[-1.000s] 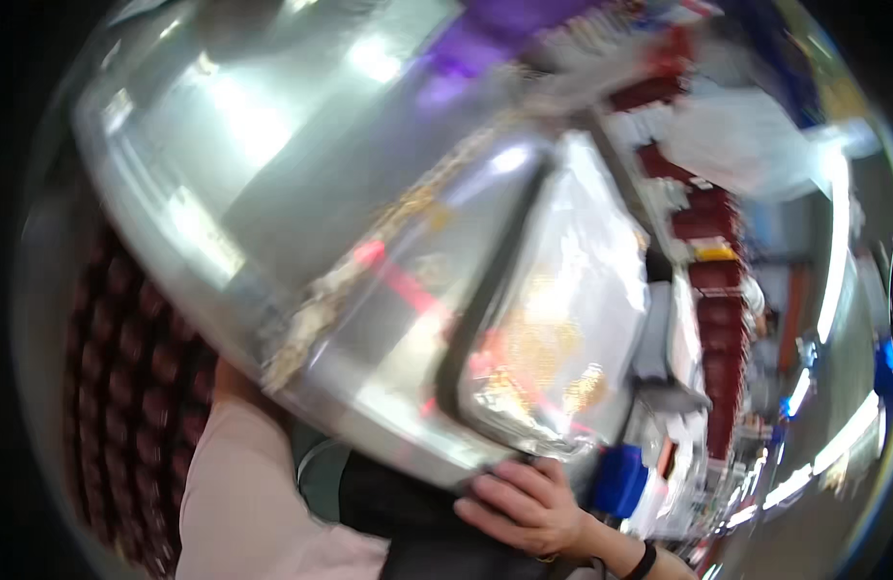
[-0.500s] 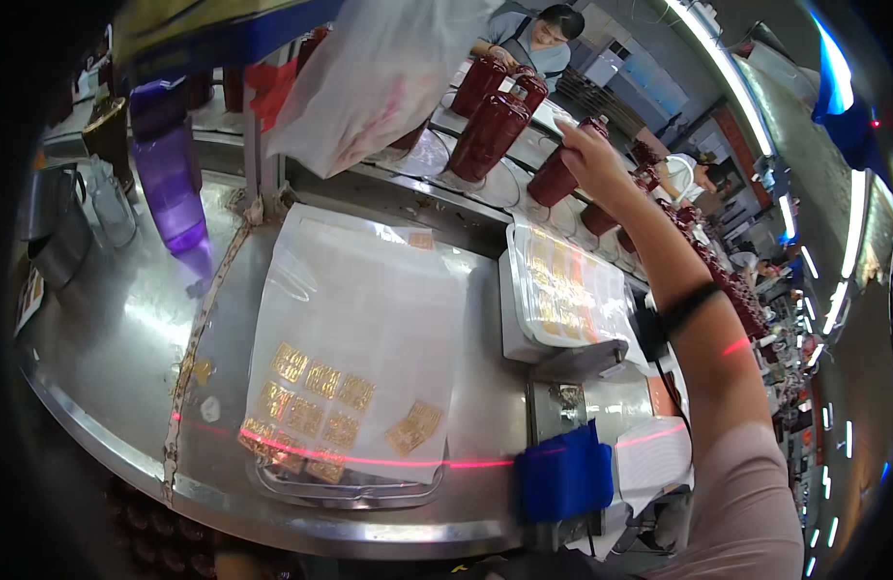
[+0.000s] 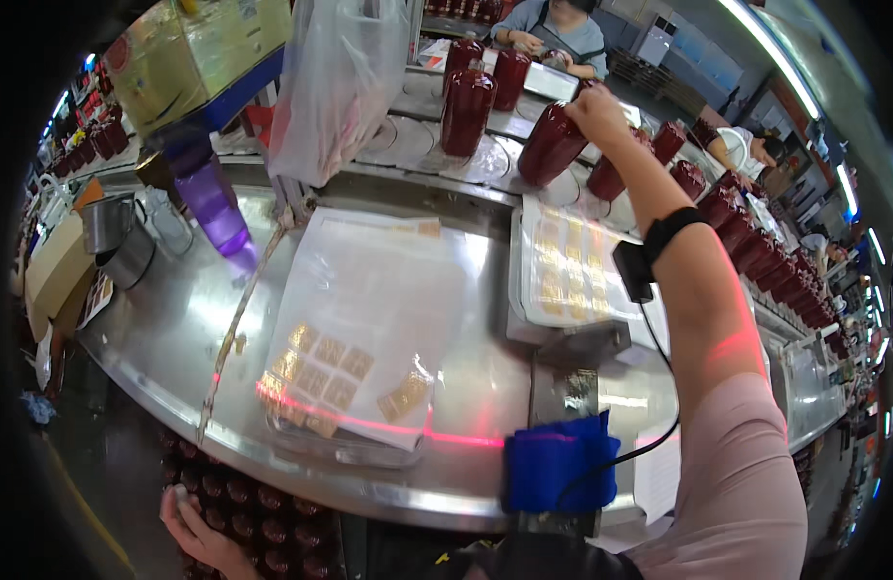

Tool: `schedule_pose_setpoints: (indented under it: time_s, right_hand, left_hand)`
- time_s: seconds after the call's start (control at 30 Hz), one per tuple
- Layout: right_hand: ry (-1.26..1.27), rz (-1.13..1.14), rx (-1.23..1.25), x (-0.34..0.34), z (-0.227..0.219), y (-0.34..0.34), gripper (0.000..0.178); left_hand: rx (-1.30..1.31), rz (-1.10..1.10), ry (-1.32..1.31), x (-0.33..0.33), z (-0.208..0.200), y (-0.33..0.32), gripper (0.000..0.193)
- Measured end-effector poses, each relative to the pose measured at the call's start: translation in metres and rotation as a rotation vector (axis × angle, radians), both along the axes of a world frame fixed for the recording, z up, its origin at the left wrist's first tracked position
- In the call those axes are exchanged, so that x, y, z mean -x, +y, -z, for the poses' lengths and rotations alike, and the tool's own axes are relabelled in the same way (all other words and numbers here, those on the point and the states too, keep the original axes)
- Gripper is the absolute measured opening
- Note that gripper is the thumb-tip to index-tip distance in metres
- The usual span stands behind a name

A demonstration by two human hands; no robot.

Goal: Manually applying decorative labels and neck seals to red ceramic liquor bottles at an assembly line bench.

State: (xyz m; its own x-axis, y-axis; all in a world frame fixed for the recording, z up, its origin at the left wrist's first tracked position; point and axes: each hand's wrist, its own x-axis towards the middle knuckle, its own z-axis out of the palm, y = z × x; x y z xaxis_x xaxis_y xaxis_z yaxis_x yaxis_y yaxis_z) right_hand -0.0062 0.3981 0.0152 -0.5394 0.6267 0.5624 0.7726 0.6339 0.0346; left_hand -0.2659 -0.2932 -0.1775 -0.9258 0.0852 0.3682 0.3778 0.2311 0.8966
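Note:
A dark red bottle [image 3: 546, 147] leans slightly on the conveyor at the far side. My right hand [image 3: 599, 112] is closed round its neck, hiding the top. Down at the lower left, my left hand [image 3: 203, 534] hangs past the table's front edge with its fingers stretched out and nothing visible in them. Beside it, below the table, stand several dark red bottles [image 3: 272, 530] in tight rows. Gold labels [image 3: 316, 372] lie on a white sheet [image 3: 379, 280] in front of me. More gold labels [image 3: 567, 261] sit on a stack at the right.
Other red bottles [image 3: 468, 111] line the conveyor [image 3: 408, 145]. A plastic bag [image 3: 335, 97] hangs at the back. On the left stand a purple bottle [image 3: 209, 203] and a metal jug [image 3: 117, 242]. A blue cloth [image 3: 560, 464] lies at the front edge. A person [image 3: 557, 39] works across the conveyor.
My left hand has come into view at the lower left. My right hand is now closed on the neck of a bottle, which leans. The whole view has shifted a little.

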Motion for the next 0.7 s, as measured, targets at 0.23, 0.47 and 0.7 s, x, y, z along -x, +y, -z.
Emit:
schedule_pose_setpoints:
  time_s: [0.23, 0.47, 0.7]
  right_hand:
    - [0.162, -0.291, -0.132, -0.086, -0.108, -0.215, 0.018]
    - [0.341, -0.4, 0.717, -0.135, -0.049, -0.329, 0.022]
    - [0.57, -0.243, 1.042, -0.181, 0.056, -0.337, 0.033]
  left_hand:
    - [-0.117, 0.867, 0.214, -0.09, -0.103, 0.135, 0.059]
    - [-0.218, 1.504, -0.067, -0.24, -0.149, 0.261, 0.103]
    - [-0.204, 1.67, -1.003, -0.258, -0.089, 0.273, 0.059]
